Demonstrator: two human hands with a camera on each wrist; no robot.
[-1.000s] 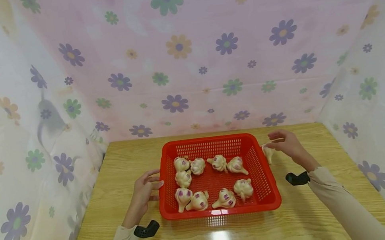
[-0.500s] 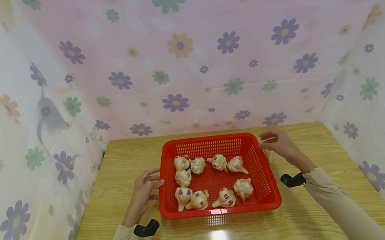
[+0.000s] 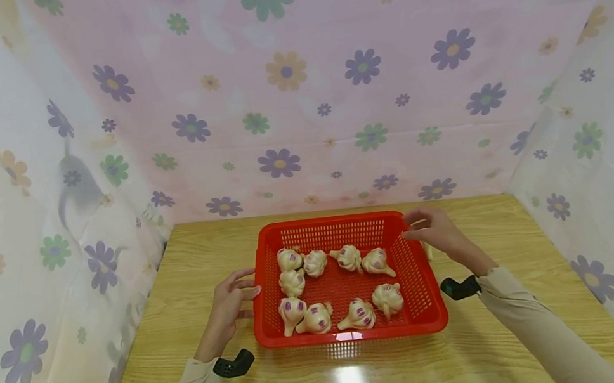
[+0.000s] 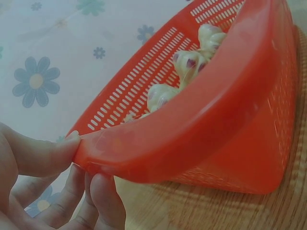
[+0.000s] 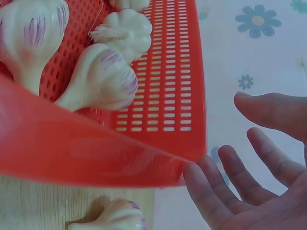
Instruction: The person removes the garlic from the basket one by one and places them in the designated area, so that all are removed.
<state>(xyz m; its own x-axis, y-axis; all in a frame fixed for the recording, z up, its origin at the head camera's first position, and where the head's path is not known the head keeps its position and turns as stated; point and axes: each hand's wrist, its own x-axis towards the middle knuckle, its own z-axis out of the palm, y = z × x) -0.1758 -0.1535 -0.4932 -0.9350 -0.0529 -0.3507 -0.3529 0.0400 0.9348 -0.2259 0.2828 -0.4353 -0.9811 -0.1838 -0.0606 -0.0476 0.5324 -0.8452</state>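
A red plastic basket (image 3: 335, 237) with slotted walls stands on the table, holding several garlic bulbs (image 3: 355, 314) with purple marks. At its left end my left hand (image 3: 229, 303) pinches the rim, thumb on top and fingertips beneath, as the left wrist view shows. My right hand (image 3: 439, 236) is at the back right corner, fingers spread and holding nothing; in the right wrist view one fingertip (image 5: 192, 170) lies right at the rim. Outside the right wall, partly hidden under this hand, lies another garlic bulb (image 5: 117, 215) on the table.
The wooden table (image 3: 199, 249) extends around the basket on all sides. Flower-patterned cloth (image 3: 327, 125) hangs behind it and along both sides. Each wrist carries a black device (image 3: 233, 364).
My right hand has moved left, from over the loose garlic bulb to the basket's back right corner. The left hand stays on the rim, and the basket has not shifted.
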